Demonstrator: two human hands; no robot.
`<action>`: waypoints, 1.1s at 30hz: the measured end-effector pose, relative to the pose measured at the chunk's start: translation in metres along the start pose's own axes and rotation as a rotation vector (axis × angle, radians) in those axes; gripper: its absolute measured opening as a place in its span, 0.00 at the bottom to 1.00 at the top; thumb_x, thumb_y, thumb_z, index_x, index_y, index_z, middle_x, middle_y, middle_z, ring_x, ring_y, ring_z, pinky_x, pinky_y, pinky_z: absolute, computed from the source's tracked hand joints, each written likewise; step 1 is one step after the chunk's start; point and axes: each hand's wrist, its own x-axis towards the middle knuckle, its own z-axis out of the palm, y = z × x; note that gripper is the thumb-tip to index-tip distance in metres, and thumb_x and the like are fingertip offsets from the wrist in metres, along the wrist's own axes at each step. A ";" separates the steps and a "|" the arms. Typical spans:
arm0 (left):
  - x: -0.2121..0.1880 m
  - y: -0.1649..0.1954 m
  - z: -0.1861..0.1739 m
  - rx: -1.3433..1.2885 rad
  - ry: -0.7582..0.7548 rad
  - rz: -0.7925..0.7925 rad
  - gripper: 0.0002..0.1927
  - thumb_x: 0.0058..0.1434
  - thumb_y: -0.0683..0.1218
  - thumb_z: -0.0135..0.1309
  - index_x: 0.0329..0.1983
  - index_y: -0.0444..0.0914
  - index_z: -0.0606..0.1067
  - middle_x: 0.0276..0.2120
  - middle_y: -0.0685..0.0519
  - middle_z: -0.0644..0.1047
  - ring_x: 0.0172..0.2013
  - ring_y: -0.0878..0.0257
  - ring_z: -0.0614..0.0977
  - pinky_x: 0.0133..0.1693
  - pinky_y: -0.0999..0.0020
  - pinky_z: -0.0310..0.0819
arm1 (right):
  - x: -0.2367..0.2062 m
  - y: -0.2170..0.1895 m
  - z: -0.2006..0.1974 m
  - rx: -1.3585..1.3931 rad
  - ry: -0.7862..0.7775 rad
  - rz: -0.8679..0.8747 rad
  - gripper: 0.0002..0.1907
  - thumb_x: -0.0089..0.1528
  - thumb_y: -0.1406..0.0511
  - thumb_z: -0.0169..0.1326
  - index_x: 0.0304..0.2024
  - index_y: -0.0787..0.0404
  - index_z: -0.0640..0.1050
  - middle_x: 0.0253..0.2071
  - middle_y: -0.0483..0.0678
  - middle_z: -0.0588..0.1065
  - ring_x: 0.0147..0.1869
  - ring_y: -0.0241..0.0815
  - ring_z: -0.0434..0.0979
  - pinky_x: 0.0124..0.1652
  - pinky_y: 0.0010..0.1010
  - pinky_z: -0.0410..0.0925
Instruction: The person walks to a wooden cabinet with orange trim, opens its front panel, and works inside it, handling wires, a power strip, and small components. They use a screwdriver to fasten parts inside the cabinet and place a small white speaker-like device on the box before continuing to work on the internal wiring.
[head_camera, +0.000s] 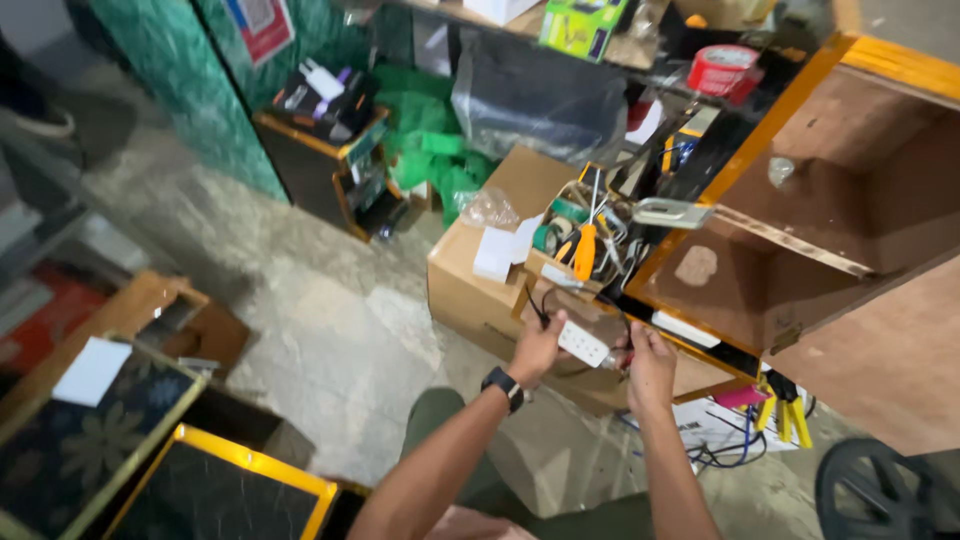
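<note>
From the head camera, the person's two bare hands meet over a cardboard box (470, 290) that stands on the concrete floor (330, 330); between them they hold a white power strip (583, 344) — a short oblong block, tilted, with small dark socket holes on its upper face. The left hand (537, 347), with a black watch (503, 387) at its wrist, is closed around the strip's near end, fingers curled under it; a thin black cable (541, 300) rises in a loop from that hand toward the box. The right hand (651, 362) is closed at the strip's other end; something small and red shows at its fingertips, too small to tell what it is. The strip hangs just in front of the box's open top, below the slanted wooden cabinet door (760, 270) with its orange edge.

Inside the box lies a tangle of tools; an orange-handled screwdriver (586, 250) stands out, the rest blurs together. The far end of the cable is lost in that clutter; the strip's underside is hidden by the fingers. A dark wheel (880, 490) is cut off at the lower right corner; yellow-handled pliers (790, 405) lie on papers beside it, part-covered by the door.
</note>
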 end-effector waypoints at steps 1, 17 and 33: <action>-0.006 0.002 -0.001 -0.136 0.000 -0.073 0.26 0.67 0.57 0.49 0.59 0.34 0.68 0.43 0.47 0.79 0.43 0.55 0.83 0.42 0.59 0.81 | 0.000 0.005 -0.002 -0.052 0.001 0.004 0.15 0.71 0.60 0.51 0.40 0.67 0.77 0.26 0.47 0.72 0.23 0.35 0.67 0.24 0.27 0.61; -0.010 -0.031 0.036 0.434 0.077 0.632 0.15 0.72 0.51 0.53 0.47 0.34 0.75 0.39 0.41 0.78 0.41 0.45 0.79 0.44 0.54 0.73 | -0.033 -0.005 -0.012 -0.955 0.140 -0.700 0.37 0.58 0.61 0.66 0.63 0.77 0.70 0.56 0.68 0.73 0.56 0.59 0.74 0.54 0.43 0.67; -0.029 -0.029 0.028 0.305 -0.229 0.618 0.11 0.63 0.47 0.63 0.43 0.35 0.82 0.31 0.49 0.80 0.32 0.67 0.78 0.36 0.66 0.73 | -0.031 -0.007 -0.019 -0.157 -0.101 0.001 0.15 0.64 0.63 0.59 0.49 0.67 0.81 0.31 0.44 0.76 0.22 0.31 0.66 0.24 0.23 0.59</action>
